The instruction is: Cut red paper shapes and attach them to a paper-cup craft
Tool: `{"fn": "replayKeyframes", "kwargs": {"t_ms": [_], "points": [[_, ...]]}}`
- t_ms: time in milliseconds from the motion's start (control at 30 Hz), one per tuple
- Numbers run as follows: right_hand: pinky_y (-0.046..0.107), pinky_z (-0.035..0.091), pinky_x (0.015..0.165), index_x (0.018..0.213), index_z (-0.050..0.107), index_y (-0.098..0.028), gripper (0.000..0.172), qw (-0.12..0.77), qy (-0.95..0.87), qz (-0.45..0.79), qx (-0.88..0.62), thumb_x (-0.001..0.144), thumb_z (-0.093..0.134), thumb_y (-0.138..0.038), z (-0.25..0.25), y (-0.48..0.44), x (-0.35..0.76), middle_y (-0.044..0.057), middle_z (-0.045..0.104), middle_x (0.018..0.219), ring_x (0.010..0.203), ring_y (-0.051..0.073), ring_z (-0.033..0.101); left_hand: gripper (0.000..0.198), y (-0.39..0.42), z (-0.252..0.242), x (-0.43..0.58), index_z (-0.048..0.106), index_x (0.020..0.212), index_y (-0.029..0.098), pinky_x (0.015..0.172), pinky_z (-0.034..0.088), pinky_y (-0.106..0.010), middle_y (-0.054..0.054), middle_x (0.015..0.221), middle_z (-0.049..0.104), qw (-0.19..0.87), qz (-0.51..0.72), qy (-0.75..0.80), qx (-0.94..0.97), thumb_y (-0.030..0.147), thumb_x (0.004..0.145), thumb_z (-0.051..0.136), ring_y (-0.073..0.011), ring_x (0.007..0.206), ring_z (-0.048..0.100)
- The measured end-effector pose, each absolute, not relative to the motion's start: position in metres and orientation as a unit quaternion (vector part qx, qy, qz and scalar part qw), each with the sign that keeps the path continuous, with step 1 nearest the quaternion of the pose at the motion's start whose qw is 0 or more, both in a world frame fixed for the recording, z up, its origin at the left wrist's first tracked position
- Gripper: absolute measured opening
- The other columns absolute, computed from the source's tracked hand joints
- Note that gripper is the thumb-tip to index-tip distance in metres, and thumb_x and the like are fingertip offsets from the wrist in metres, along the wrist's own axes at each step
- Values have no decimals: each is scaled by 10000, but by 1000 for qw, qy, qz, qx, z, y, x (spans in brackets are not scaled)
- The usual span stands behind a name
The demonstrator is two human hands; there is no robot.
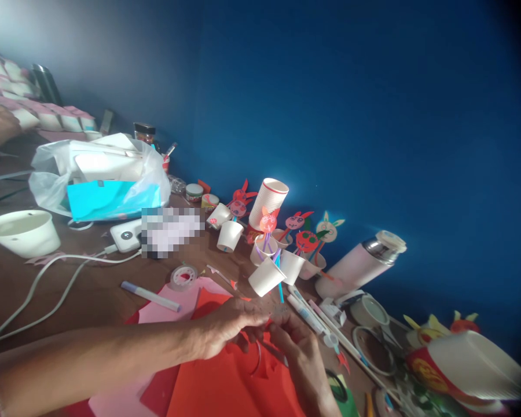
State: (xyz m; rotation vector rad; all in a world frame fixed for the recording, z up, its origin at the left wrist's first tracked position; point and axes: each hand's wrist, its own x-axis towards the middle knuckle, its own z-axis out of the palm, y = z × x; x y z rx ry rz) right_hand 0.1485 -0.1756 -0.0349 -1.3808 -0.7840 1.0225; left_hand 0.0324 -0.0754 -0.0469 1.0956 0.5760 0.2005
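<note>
Over several layered red and pink paper sheets (226, 388), my left hand (232, 324) and my right hand (299, 347) meet with fingers pinched together. A small red paper piece (267, 325) shows between the fingertips, mostly covered by them. Beneath the hands, a thin curved edge (259, 359) shows against the red sheet; I cannot make out what it is. Just beyond the hands, a white paper cup (267, 277) with blue and purple straws leans over. A white marker (151, 296) and a tape roll (184, 277) lie left of my hands.
Several paper cups with animal-face cutouts (296, 223) stand by the blue wall. A pinkish thermos (356, 263) tilts at right, near pens (306, 313). At left are a plastic bag (151, 168), a white cup (21, 231) and a cable (39, 278). Another person's hand (0, 124) is far left.
</note>
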Motion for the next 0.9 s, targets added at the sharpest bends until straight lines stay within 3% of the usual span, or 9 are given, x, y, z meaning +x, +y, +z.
{"fn": "replayKeyframes", "kwargs": {"t_ms": [367, 600, 900], "points": [[203, 434, 559, 619, 569, -166, 154, 606, -280, 452, -592, 666, 663, -278, -33, -175, 147, -38, 524, 569, 566, 105, 482, 167, -76, -44, 33, 591, 641, 122, 503, 357, -226, 0, 582, 539, 783, 130, 258, 552, 289, 631, 601, -110, 556, 485], [201, 404, 588, 680, 583, -168, 131, 604, -290, 468, -577, 727, 636, -278, -48, -176, 149, -40, 521, 604, 576, 94, 461, 112, -76, -41, 33, 590, 648, 126, 530, 364, -236, 8, 562, 541, 761, 143, 269, 573, 213, 618, 526, -119, 569, 479], [189, 332, 546, 681, 566, -155, 149, 616, -289, 469, -563, 777, 577, -269, -51, -175, 149, -48, 479, 567, 535, 77, 393, 172, -71, -34, 34, 519, 618, 145, 587, 342, -239, -3, 596, 568, 734, 164, 259, 606, 308, 665, 546, -112, 576, 474]]}}
